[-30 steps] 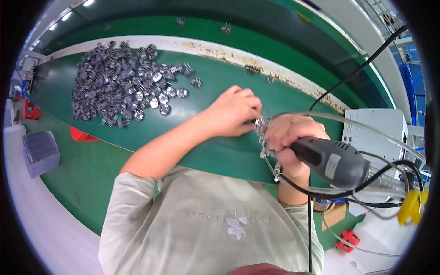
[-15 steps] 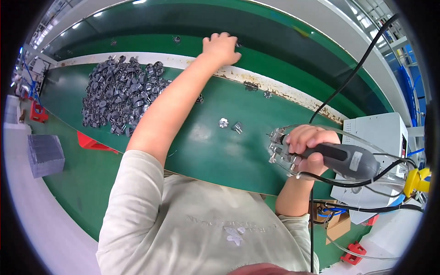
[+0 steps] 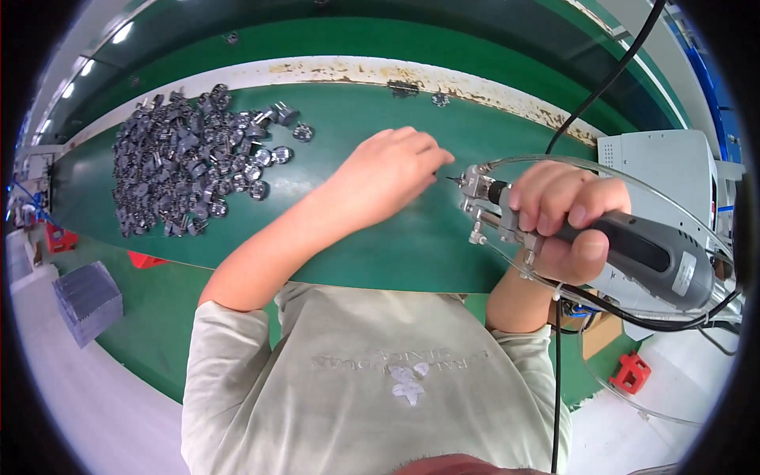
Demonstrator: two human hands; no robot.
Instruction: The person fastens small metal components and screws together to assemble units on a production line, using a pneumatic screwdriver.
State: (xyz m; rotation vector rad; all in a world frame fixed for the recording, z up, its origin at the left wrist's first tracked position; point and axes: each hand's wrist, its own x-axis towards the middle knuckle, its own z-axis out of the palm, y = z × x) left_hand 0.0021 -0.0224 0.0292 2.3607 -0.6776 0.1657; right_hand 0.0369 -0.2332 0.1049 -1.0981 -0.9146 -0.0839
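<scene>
My right hand (image 3: 566, 214) is wrapped around a grey and black electric screwdriver (image 3: 653, 257). A metal head (image 3: 479, 186) with clear hoses and a thin pointed bit forms its front end, aimed left. Just left of the bit is my left hand (image 3: 400, 170), held over the green tabletop (image 3: 348, 257). Its thumb and fingers are drawn together, and whatever they may hold is hidden from view. Farther left lies a large pile of small dark-grey plug-like parts (image 3: 186, 154) with metal pins. One loose part (image 3: 302, 132) sits at the pile's right edge.
Behind the tabletop runs a worn white ledge (image 3: 340, 70), then a green conveyor belt (image 3: 277, 43) with a small part (image 3: 230, 37). A white-grey box-shaped machine (image 3: 657, 166) stands at the right. A black cable (image 3: 602, 83) hangs across the upper right.
My left hand has come back from the belt to beside the screwdriver's bit. Two loose parts on the tabletop no longer show there. The view has shifted somewhat.
</scene>
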